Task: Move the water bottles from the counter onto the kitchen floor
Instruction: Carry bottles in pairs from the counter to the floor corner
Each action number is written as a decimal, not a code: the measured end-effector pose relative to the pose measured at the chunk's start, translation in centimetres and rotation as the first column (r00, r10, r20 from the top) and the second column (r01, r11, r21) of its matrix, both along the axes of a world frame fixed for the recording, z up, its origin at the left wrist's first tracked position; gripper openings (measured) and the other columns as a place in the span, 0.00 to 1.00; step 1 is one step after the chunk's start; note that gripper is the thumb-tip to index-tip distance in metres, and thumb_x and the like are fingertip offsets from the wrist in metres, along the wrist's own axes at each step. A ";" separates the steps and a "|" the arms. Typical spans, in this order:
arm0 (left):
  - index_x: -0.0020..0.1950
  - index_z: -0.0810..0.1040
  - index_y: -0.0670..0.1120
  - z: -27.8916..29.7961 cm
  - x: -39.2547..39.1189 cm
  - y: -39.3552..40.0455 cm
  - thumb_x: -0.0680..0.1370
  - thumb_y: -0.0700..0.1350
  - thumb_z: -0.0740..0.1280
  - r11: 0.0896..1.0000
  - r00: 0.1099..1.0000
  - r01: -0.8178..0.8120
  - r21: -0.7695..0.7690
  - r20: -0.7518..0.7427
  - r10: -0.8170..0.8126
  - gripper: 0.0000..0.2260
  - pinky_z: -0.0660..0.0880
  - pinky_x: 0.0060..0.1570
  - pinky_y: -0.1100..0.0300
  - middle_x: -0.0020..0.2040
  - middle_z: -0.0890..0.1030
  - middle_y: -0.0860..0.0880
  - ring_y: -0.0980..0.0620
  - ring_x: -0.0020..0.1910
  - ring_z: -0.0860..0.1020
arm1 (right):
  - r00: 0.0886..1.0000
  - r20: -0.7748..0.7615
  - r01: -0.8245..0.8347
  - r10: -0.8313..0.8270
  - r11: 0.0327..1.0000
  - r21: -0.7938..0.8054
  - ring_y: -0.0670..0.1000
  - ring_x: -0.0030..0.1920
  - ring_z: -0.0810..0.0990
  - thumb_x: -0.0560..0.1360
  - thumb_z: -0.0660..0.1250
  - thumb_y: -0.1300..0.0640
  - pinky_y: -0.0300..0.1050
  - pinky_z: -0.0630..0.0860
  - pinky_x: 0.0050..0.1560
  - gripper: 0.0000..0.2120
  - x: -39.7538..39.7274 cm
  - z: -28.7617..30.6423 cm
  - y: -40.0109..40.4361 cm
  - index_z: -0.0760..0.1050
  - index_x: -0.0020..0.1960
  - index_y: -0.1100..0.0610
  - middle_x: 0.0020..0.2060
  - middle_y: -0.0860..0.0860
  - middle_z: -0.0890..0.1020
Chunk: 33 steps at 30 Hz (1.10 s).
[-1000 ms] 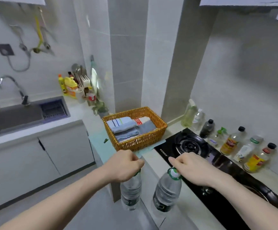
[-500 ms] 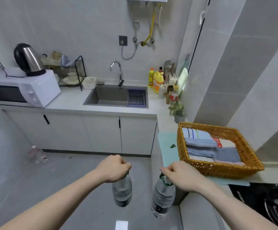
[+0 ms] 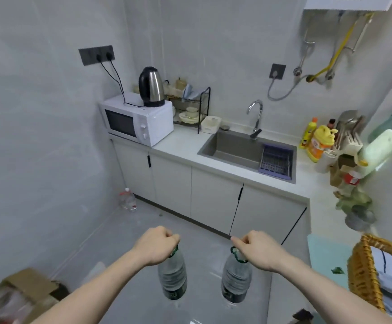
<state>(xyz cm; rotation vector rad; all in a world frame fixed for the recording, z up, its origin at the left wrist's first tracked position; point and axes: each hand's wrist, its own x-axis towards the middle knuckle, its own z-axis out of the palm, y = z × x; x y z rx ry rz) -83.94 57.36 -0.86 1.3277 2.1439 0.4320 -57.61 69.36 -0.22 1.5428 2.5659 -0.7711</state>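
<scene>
Two clear water bottles with green caps and dark labels hang over the grey kitchen floor (image 3: 143,232). My left hand (image 3: 155,244) is closed around the neck of the left bottle (image 3: 172,277). My right hand (image 3: 258,250) grips the green cap ring of the right bottle (image 3: 236,279). Both bottles hang upright in the air, clear of the counter (image 3: 323,206), whose end lies to the right. A third bottle (image 3: 127,199), with a red label and white cap, stands on the floor in the far left corner by the cabinets.
White cabinets (image 3: 213,197) run along the far side under a sink (image 3: 241,148). A microwave (image 3: 138,122) carries a kettle (image 3: 151,87). A wicker basket (image 3: 365,274) with folded towels sits at the right. A cardboard box (image 3: 24,291) lies at lower left.
The view has swung left from the stove side to the sink wall and floor. Both hands carried the bottles off the counter edge and now hold them over open floor.
</scene>
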 end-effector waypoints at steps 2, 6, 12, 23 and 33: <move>0.26 0.63 0.47 -0.5 -3.4 0.9 0.71 0.51 0.58 1.000 1.000 -0.017 -0.001 0.004 0.017 0.14 0.60 0.31 0.57 0.24 0.67 0.51 0.51 0.27 0.65 | 1.000 0.007 -0.020 0.020 1.000 -0.004 0.52 0.29 0.66 0.79 0.56 0.38 0.48 0.63 0.33 0.29 -3.7 -0.6 1.6 0.62 0.28 0.56 0.25 0.51 0.69; 0.29 0.63 0.46 -1.5 -10.4 2.2 0.71 0.48 0.59 1.000 1.000 -0.030 -0.008 0.003 0.030 0.12 0.59 0.32 0.56 0.26 0.64 0.51 0.50 0.29 0.63 | 0.999 0.026 -0.044 0.045 0.999 -0.025 0.52 0.29 0.66 0.79 0.56 0.37 0.48 0.62 0.33 0.29 -11.3 -1.8 4.7 0.61 0.28 0.57 0.23 0.50 0.67; 0.31 0.65 0.46 -2.6 -20.0 4.4 0.71 0.47 0.59 0.997 0.997 -0.065 -0.046 -0.033 0.063 0.10 0.59 0.33 0.55 0.28 0.65 0.49 0.49 0.30 0.63 | 0.999 0.024 -0.040 0.042 0.996 -0.081 0.52 0.29 0.64 0.80 0.57 0.38 0.48 0.61 0.33 0.27 -21.6 -3.0 8.1 0.58 0.31 0.55 0.24 0.48 0.67; 0.28 0.59 0.46 -6.1 -36.7 12.8 0.65 0.48 0.57 0.967 0.973 -0.232 -0.105 -0.010 0.232 0.10 0.54 0.32 0.53 0.28 0.60 0.49 0.50 0.30 0.59 | 0.982 0.000 -0.188 0.191 0.961 -0.201 0.53 0.30 0.69 0.81 0.57 0.40 0.47 0.68 0.36 0.26 -40.9 -5.5 18.2 0.62 0.31 0.55 0.26 0.49 0.72; 0.29 0.69 0.47 -9.5 -49.6 18.2 0.73 0.47 0.62 0.901 0.931 -0.363 -0.238 -0.049 0.362 0.13 0.62 0.34 0.57 0.37 0.79 0.43 0.47 0.37 0.73 | 0.933 0.091 -0.309 0.347 0.906 -0.289 0.54 0.31 0.69 0.80 0.56 0.41 0.48 0.67 0.35 0.24 -56.0 -9.4 26.0 0.61 0.32 0.55 0.28 0.50 0.72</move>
